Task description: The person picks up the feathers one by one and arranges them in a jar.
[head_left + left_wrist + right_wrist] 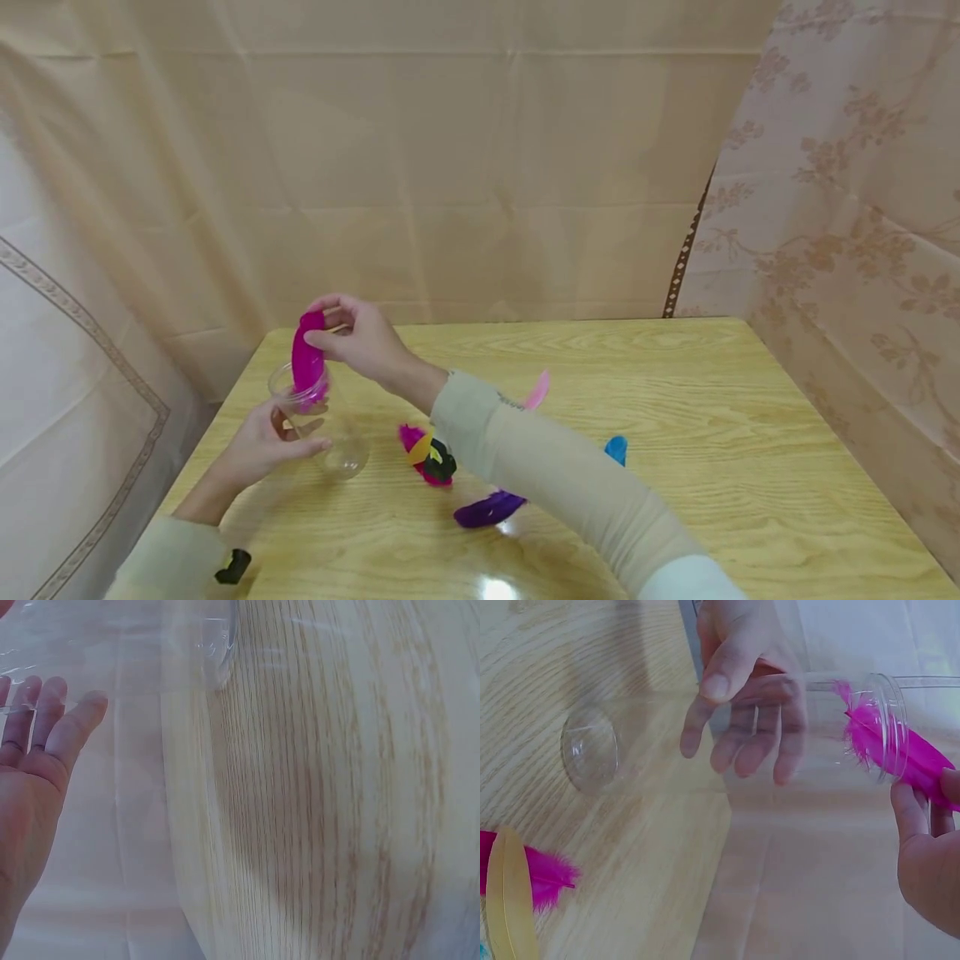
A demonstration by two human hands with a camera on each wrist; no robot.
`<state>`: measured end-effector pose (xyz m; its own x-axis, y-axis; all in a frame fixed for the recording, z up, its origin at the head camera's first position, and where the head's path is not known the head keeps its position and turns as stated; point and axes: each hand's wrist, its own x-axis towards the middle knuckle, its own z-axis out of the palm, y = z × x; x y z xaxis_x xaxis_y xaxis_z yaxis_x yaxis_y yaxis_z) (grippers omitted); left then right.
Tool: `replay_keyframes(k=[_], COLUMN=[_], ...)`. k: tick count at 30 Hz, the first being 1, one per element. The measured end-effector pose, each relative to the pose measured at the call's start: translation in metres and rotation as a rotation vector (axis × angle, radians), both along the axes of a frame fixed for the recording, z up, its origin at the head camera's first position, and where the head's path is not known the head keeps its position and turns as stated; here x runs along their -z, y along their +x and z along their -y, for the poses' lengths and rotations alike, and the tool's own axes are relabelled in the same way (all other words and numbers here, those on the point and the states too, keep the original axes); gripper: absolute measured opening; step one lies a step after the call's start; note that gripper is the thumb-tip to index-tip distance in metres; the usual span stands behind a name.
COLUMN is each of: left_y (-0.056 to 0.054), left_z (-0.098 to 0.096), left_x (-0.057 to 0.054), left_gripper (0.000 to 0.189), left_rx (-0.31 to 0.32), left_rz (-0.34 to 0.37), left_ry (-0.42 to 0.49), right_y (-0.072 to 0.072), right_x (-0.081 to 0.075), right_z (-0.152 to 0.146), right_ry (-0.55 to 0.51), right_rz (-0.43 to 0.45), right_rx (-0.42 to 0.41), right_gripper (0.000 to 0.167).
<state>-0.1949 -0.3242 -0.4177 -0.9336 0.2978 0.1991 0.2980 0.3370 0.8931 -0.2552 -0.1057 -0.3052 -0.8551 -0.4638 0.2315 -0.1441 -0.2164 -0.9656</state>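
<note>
While we pinched a magenta feather (306,360) between the thumb and fingertips of our right hand (362,340), its fluffy end was inside the mouth of a clear jar (336,435). Our left hand (262,440) was curled around this jar, only as far open as its body demanded; whether its base touched the table (675,375), we could not tell. Beside it we had another magenta feather (551,877), crossed by a golden feather (510,892). Farther right, our sleeve (555,467) partly covered the purple (487,509), pink (538,390) and blue feathers (616,450).
</note>
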Motion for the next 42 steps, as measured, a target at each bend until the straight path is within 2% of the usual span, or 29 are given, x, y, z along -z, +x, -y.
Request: replay_keyframes(k=[6, 12, 17, 23, 35, 42], left_y=[-0.0005, -0.0042, -0.0048, 0.0009, -0.0021, 0.0000], left_z=[-0.0013, -0.0001, 0.0004, 0.0023, 0.0032, 0.0005], left_x=[-0.0007, -0.0007, 0.0031, 0.0053, 0.0046, 0.0019], left_gripper=[0.065, 0.063, 0.065, 0.064, 0.072, 0.064], left_rx=[-0.014, -0.001, 0.026, -0.011, 0.023, 0.004], left_rz=[0.009, -0.020, -0.019, -0.034, -0.061, -0.031], left_ry=[-0.003, 0.012, 0.037, 0.040, 0.040, 0.018], right_y=[0.0003, -0.0016, -0.0032, -0.0029, -0.0025, -0.0021], right_x=[0.0019, 0.0022, 0.0055, 0.0070, 0.0064, 0.0072], right_z=[-0.0038, -0.0067, -0.0088, -0.0063, -0.0064, -0.0087], right_ry=[0.027, 0.050, 0.041, 0.033, 0.057, 0.071], right_rz=[-0.046, -0.088, -0.070, -0.076, -0.091, -0.098], right_rx=[-0.018, -0.045, -0.061, -0.100, -0.079, -0.074], right_gripper=[0.015, 0.017, 0.019, 0.023, 0.021, 0.023])
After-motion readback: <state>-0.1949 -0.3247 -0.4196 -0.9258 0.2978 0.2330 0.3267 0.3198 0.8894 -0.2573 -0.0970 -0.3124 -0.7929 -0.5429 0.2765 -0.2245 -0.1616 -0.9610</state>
